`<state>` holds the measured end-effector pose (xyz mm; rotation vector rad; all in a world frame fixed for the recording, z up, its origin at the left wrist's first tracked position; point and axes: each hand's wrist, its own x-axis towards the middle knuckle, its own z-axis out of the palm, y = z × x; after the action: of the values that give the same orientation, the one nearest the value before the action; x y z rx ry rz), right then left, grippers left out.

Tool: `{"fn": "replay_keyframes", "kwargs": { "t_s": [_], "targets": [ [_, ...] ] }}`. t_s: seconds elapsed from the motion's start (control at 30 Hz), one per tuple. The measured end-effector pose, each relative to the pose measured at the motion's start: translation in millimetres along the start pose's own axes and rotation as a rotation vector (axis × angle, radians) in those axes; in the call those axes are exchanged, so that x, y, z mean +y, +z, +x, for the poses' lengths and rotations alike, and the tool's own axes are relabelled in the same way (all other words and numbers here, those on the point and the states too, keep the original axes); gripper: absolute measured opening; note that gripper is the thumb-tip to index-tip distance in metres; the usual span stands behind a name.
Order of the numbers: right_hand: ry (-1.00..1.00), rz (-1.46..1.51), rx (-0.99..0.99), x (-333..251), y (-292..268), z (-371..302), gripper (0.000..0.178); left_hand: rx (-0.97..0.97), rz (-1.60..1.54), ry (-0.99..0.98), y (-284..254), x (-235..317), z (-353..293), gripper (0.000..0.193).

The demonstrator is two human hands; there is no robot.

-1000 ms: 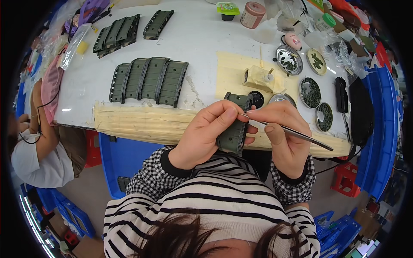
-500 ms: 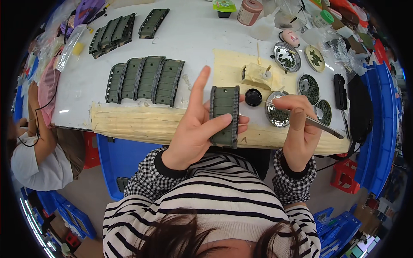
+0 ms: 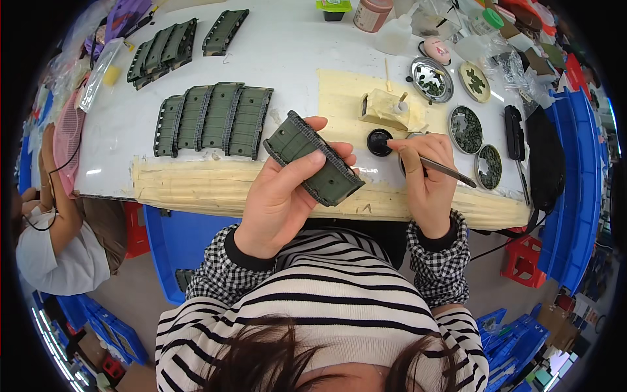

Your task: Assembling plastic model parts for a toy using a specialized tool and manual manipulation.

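Note:
My left hand grips a dark green slab-like model part with grey ribbed long edges. It is tilted, and my thumb lies across its face. In my right hand, a pair of metal tweezers is pinched between thumb and fingers. Their front end is at the small round black dish; the tips are hard to make out against my fingers. A metal dish behind my right hand is mostly hidden. Left of my hands, several similar green parts lie side by side on the white table.
More green parts lie farther back. Round dishes of small dark green pieces stand at the right, beside a tape-covered block. Bottles and a jar stand behind. Another person sits at the left.
The green part in my left hand has turned from upright to slanted and moved slightly left. My right hand has moved left with the tweezers, closer to the black dish.

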<state>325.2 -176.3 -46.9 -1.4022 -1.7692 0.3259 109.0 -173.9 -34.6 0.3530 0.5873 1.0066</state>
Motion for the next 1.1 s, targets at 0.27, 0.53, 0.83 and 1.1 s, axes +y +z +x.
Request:
{"fn": "replay_keyframes", "kwargs": {
  "t_s": [0.27,0.53,0.83,1.1],
  "targets": [
    [-0.011,0.057,0.054,-3.8,-5.2,-0.3,0.011,0.028,0.007,0.050,1.9,1.1,0.5,0.039],
    [-0.117,0.341,-0.008,-42.4,-19.5,-3.4,0.016,0.115,-0.057,0.005,7.3,-1.4,2.9,0.041],
    [-0.058,0.455,-0.077,-44.2,-9.0,-3.8,0.017,0.091,-0.110,-0.010,5.4,-1.2,2.6,0.040],
    [-0.039,0.442,-0.102,-45.3,-11.2,-2.8,0.016,0.099,-0.101,-0.017,7.2,-1.6,3.0,0.039]
  ]
}}
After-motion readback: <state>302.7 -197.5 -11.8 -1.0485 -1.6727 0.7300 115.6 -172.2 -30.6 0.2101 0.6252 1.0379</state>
